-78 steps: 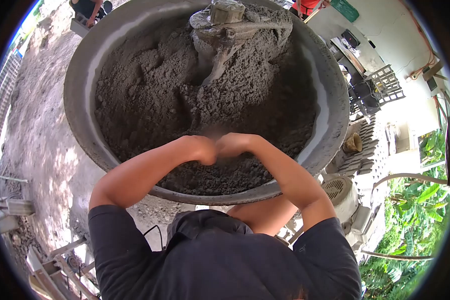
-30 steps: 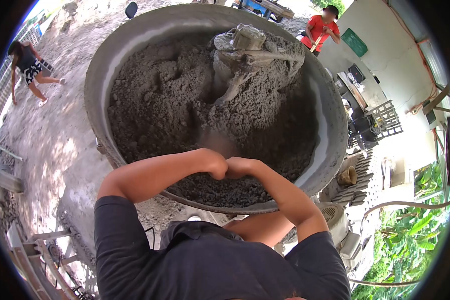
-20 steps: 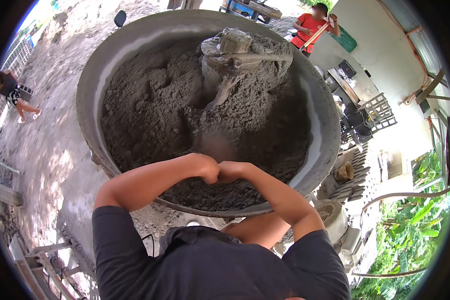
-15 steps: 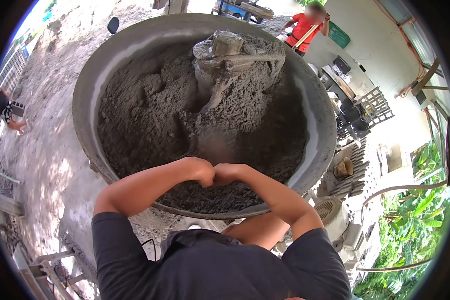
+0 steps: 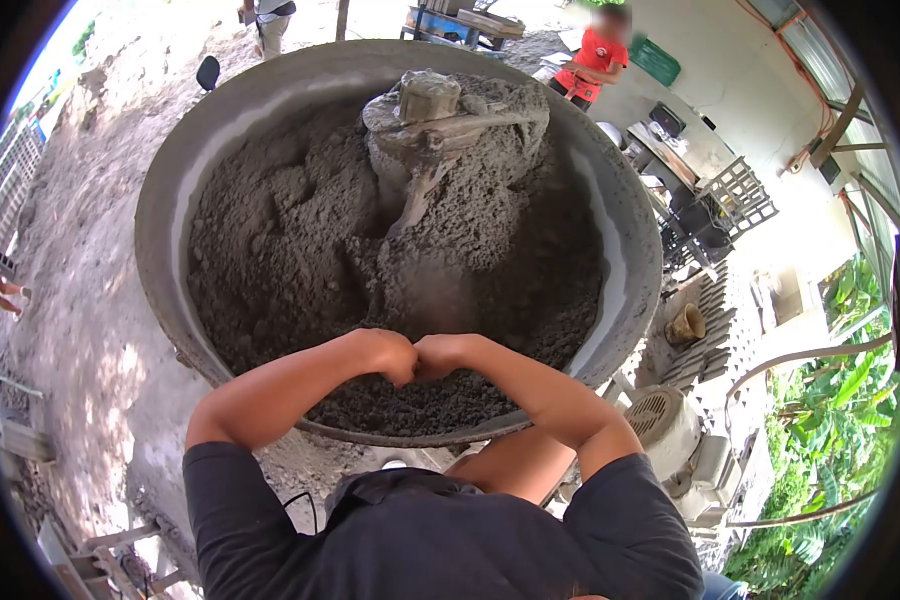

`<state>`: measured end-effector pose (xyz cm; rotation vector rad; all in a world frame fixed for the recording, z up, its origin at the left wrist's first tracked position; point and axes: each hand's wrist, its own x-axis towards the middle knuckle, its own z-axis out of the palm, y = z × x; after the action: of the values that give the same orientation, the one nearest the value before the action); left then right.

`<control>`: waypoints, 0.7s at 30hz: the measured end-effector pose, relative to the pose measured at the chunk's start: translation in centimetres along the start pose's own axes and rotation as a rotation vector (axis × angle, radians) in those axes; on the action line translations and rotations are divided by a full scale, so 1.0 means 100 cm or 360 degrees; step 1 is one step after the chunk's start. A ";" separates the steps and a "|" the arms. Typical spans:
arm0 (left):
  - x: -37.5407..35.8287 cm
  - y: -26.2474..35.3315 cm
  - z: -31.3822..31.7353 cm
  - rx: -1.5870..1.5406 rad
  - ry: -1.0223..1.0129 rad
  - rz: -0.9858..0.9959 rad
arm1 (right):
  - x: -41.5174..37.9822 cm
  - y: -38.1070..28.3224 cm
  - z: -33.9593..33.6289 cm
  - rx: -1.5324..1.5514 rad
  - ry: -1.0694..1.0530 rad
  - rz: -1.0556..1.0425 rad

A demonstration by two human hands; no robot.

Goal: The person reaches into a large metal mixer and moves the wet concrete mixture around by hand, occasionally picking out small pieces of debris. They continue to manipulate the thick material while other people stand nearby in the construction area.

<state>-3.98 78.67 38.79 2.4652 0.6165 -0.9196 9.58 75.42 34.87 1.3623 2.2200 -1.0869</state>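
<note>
My left hand (image 5: 394,358) and my right hand (image 5: 440,355) meet knuckle to knuckle over the near side of a big round mixer pan (image 5: 158,250). Both have curled fingers, turned down and mostly hidden from above; whatever they may hold does not show. Below and beyond them lies grey, crumbly cement mix (image 5: 280,225) that covers the pan's floor, heaped on the left and around the middle. A mixing hub with caked arms (image 5: 430,100) rises out of the mix toward the far side.
A person in a red shirt (image 5: 595,62) stands beyond the pan at right; others show at the top and left edges. On the right are a motor housing (image 5: 662,420), a small bucket (image 5: 686,324) and a black crate (image 5: 740,195). Dusty ground (image 5: 90,300) spreads left.
The view has shifted slightly. My hands stay together over the pan. The person in red no longer shows the long handle raised, and another person has appeared at the top left.
</note>
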 end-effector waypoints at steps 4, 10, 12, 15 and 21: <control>-0.002 0.001 -0.002 -0.0002 -0.0002 0.0006 | -0.002 -0.005 -0.003 -0.0011 -0.0037 0.0062; 0.001 0.001 0.000 0.0044 -0.0021 0.0026 | 0.002 -0.001 0.001 -0.0028 -0.0060 0.0057; 0.000 0.002 -0.001 0.0060 -0.0047 0.0009 | 0.001 -0.003 -0.001 -0.0036 -0.0083 0.0055; 0.000 0.005 -0.004 0.0066 -0.0084 -0.0018 | 0.001 -0.003 -0.001 -0.0026 -0.0106 0.0101; 0.005 0.001 0.000 0.0054 -0.0064 0.0017 | 0.000 -0.004 -0.001 -0.0027 -0.0095 0.0051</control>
<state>-3.56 78.69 38.46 2.4708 0.5780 -0.9808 9.27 75.39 35.07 1.3358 2.1531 -1.0808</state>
